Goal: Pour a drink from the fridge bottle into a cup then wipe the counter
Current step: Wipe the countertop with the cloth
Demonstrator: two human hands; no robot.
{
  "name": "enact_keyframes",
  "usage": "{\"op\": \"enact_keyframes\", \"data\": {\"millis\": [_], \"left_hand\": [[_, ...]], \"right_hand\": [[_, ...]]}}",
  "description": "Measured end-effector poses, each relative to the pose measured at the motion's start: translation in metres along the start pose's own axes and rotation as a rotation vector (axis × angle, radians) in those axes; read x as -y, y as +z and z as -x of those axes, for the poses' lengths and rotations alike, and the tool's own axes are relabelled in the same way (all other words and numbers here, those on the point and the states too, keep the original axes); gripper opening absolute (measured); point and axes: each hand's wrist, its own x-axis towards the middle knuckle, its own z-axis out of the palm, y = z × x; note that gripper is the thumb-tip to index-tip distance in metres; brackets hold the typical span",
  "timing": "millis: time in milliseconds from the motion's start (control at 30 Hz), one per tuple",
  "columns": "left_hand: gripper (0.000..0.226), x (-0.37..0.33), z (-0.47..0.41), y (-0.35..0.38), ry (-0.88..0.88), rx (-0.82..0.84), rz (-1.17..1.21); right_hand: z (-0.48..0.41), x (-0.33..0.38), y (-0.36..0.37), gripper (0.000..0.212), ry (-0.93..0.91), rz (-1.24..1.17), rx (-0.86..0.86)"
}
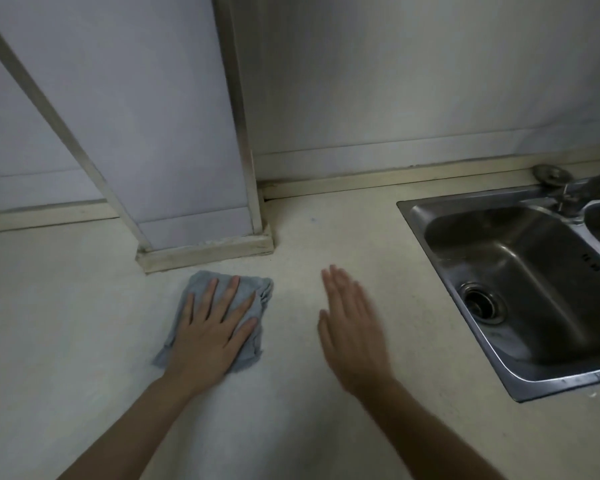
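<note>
- the cloth (pixel 262 292) lay on the surface (pixel 66 323) well to the left of the sink (pixel 465 199), with the right hand between the two.
- the left hand (pixel 210 336) was spread flat on top of the cloth, fingers straight and fanned, pressing it down rather than curling round it. it pointed away from the person and leaned a little toward the sink.
- the right hand (pixel 354 337) was released and flat, fingers together, holding nothing. it sat nearer the sink than the cloth did, and its edges were blurred, so i could not tell whether it touched the surface or hung just above it.
- the cloth's long axis ran from its near corner, farthest from the sink, up to a bunched far corner on the sink side. a sweep along that line would probably carry it toward the sink's back rim.
- the left hand was plainly the one placed to do the wiping. the bare stretch between cloth and sink seemed the likely ground to cover next.
- the cloth looked grey-blue, soft and folded into a rough rectangle, rumpled along the sink-side edge, with a frayed corner poking out by the wrist.
- no bottle or cup showed anywhere left of the sink or in it, so the pouring part appeared to be finished.
</note>
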Motion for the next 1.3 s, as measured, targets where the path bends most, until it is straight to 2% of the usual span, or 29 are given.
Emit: {"op": "enact_keyframes", "data": {"millis": [167, 367, 467, 533, 600, 667, 767, 867, 933, 1067, 1133, 1300], "left_hand": [[0.067, -0.028, -0.021, 0.001, -0.029, -0.008, 0.000], [0.061, -0.117, -0.064, 0.007, -0.025, 0.003, 0.026], [0.064, -0.147, -0.045, 0.013, 0.094, 0.055, -0.018], [0.060, -0.146, -0.032, 0.012, 0.201, 0.058, -0.027], [0.057, -0.132, -0.036, 0.008, 0.237, 0.060, -0.026], [0.061, -0.120, -0.061, 0.005, 0.180, 0.045, -0.039], [0.066, -0.125, -0.116, 0.002, -0.010, 0.002, -0.028], [0.066, -0.152, -0.151, 0.006, -0.055, -0.008, -0.074], [0.066, -0.166, -0.149, 0.011, 0.029, 0.003, -0.060], [0.052, -0.152, -0.113, 0.018, 0.378, 0.043, -0.079], [0.052, -0.127, -0.121, 0.015, 0.426, 0.034, -0.111], [0.063, -0.130, -0.196, 0.002, 0.030, 0.029, -0.149]], "right_hand": [[-0.013, -0.083, -0.008, 0.063, 0.050, 0.088, 0.020], [-0.022, -0.146, -0.012, 0.057, 0.133, 0.019, 0.041], [-0.025, -0.150, -0.010, 0.059, 0.086, 0.017, 0.050], [-0.032, -0.154, -0.013, 0.060, 0.001, 0.085, 0.039], [-0.050, -0.159, -0.020, 0.059, -0.023, 0.059, 0.011], [-0.069, -0.166, -0.024, 0.059, -0.006, 0.018, 0.015], [-0.079, -0.174, -0.014, 0.059, -0.021, 0.015, 0.098], [-0.076, -0.177, -0.004, 0.057, -0.003, -0.056, 0.085], [-0.076, -0.178, -0.002, 0.055, -0.010, -0.096, 0.074], [-0.074, -0.178, -0.004, 0.054, -0.018, -0.117, 0.069], [-0.075, -0.175, -0.006, 0.055, -0.004, -0.116, 0.048], [-0.077, -0.176, -0.005, 0.055, -0.004, -0.110, 0.043]]}}
